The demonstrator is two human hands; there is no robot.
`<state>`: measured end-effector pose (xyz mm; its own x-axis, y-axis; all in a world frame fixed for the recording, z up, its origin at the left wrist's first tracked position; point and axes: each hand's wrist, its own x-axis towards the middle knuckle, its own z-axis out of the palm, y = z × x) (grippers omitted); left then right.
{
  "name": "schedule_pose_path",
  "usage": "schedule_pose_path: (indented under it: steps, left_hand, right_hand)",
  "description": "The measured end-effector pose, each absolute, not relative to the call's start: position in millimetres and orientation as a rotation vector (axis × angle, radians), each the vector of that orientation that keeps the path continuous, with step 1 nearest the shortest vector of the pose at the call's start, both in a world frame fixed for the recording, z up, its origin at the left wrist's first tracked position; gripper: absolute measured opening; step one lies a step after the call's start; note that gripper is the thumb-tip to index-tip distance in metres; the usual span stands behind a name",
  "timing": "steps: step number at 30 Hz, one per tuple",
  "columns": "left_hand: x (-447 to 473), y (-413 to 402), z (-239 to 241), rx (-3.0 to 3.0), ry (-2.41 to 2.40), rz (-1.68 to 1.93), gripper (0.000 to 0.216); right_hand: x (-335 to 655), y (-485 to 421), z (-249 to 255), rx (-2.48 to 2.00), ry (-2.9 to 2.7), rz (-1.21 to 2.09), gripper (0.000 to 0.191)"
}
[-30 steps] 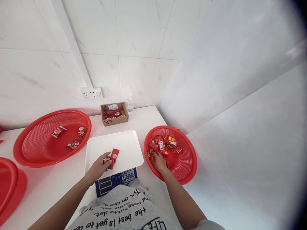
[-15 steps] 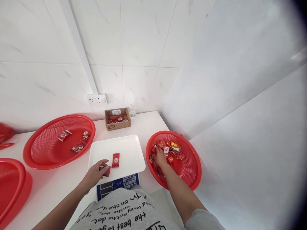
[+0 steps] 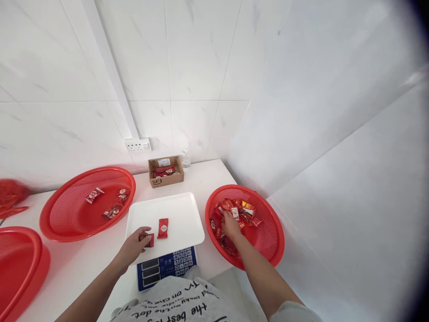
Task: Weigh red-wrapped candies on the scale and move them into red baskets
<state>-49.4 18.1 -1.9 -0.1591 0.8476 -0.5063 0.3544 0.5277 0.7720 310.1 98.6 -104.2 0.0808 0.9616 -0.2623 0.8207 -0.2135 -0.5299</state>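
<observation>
My left hand (image 3: 138, 241) rests at the left front of the white scale tray (image 3: 182, 205), its fingers closed around a small red wrapped snack packet (image 3: 151, 240). Another red packet (image 3: 163, 228) with a round pale label lies flat on the tray, just right of that hand. Inside the right red basket (image 3: 276, 243), my right hand (image 3: 230, 225) reaches among several red packets. Its fingertips pinch a red packet (image 3: 218, 210), partly hidden by the fingers. Below the tray shows the scale's blue keypad panel (image 3: 167, 267).
A small cardboard box (image 3: 167, 180) of red packets stands by the wall, beside a clear plastic item (image 3: 185, 159). To the left, a red basket (image 3: 67, 219) holds several packets. Another red basket (image 3: 42, 264) and a red bag (image 3: 13, 194) are at the far left.
My right hand has drawn back slightly within the basket, a packet now at its fingertips. My left hand stays on the tray with its packet. The whole view has shifted slightly.
</observation>
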Motion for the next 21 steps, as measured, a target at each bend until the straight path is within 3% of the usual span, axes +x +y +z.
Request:
schedule_pose_path:
  steps: [12, 21]
  left_hand:
    - [-15.6, 35.8, -3.0, 1.074, 1.655, 0.589, 0.047]
    - [-33.4, 19.3, -7.1, 1.029, 1.687, 0.684, 0.052]
  right_hand:
    - [334.1, 79.2, -92.9, -2.146, -1.657, 0.999, 0.038]
    - [284.5, 85.5, -95.8, -2.365, -1.882, 0.953, 0.073]
